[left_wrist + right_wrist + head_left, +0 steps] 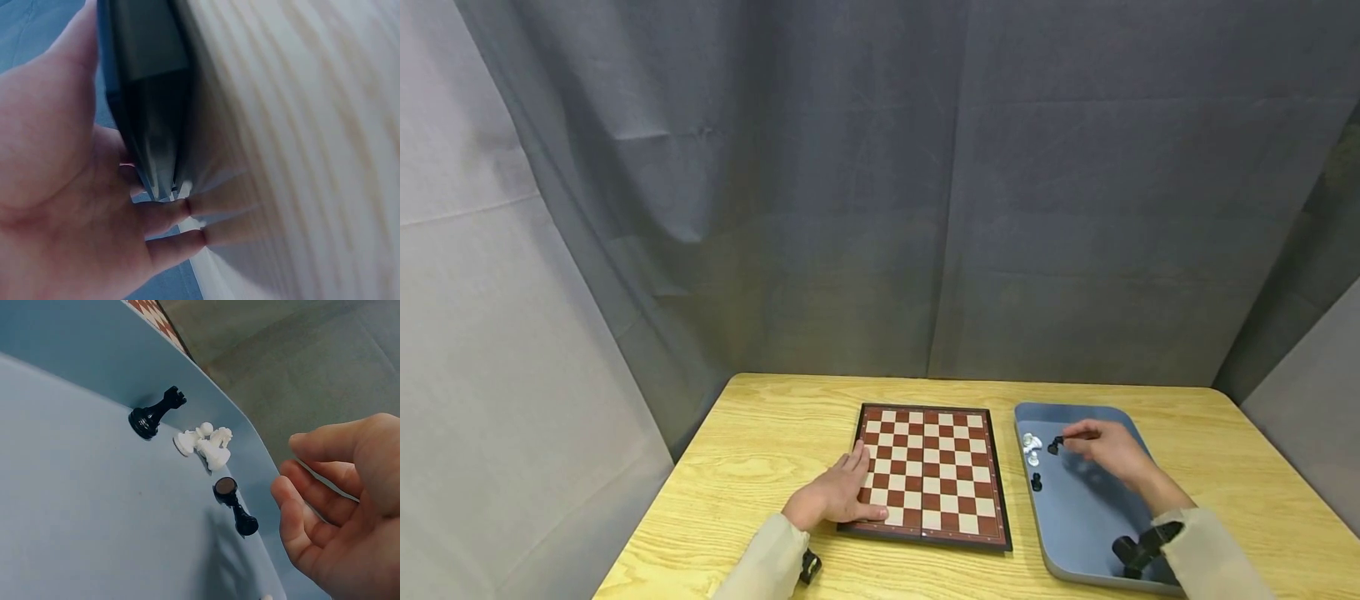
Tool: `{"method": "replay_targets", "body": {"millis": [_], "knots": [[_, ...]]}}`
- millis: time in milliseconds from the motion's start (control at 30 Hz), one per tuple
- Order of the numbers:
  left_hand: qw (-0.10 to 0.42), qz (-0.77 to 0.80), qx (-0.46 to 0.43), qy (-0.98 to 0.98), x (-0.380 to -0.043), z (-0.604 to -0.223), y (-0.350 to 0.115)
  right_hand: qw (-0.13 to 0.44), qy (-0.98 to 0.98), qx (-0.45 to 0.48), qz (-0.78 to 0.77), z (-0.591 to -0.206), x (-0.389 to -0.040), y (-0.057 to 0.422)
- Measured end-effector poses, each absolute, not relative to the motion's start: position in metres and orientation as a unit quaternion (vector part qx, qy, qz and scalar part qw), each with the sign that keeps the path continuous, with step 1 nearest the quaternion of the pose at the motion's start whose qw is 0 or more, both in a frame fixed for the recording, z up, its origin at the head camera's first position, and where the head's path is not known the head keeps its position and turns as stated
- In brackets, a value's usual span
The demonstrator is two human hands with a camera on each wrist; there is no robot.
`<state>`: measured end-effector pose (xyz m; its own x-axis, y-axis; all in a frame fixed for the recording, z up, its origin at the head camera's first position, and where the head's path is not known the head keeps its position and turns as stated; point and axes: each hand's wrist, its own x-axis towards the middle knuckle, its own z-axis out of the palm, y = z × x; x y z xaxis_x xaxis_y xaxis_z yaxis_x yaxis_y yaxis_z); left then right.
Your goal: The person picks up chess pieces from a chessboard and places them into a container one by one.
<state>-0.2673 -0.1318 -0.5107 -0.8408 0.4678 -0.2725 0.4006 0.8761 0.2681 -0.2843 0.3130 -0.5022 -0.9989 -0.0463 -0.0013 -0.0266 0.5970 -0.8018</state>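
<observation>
My left hand [838,492] rests at the left edge of a red-and-white chessboard [940,483], thumb over its near corner. In the left wrist view, the hand [75,187] has its fingers beside the dark board edge [150,94]. Over a blue-grey tray [1090,542], my right hand [1108,452] is nearest a black chess piece [1054,447] at its fingertips. From the right wrist, this black piece [234,506] lies on its side, apart from the loosely bent fingers of the hand [337,506]. White pieces [209,447] and a black rook [150,414] lie close by.
The tray stands on a wooden table [775,433], right of the chessboard. Its raised wall [225,400] runs along the pieces. Grey curtains [850,208] hang behind the table and at both sides. Dark cameras sit on both wrists.
</observation>
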Motion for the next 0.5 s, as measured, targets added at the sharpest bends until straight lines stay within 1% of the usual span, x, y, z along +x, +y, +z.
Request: {"method": "replay_targets", "body": {"millis": [167,400,500], "knots": [[0.171,0.11,0.224,0.953,-0.268,-0.513,-0.131,0.007,0.893,-0.012,-0.451,-0.499,-0.281,0.311],[0.172,0.12,0.22,0.953,-0.268,-0.512,-0.132,-0.019,0.901,-0.049,-0.431,-0.491,-0.271,0.302],[0.162,0.125,0.222,0.953,-0.268,-0.509,-0.131,-0.032,0.911,-0.058,-0.408,-0.485,-0.267,0.295]]}}
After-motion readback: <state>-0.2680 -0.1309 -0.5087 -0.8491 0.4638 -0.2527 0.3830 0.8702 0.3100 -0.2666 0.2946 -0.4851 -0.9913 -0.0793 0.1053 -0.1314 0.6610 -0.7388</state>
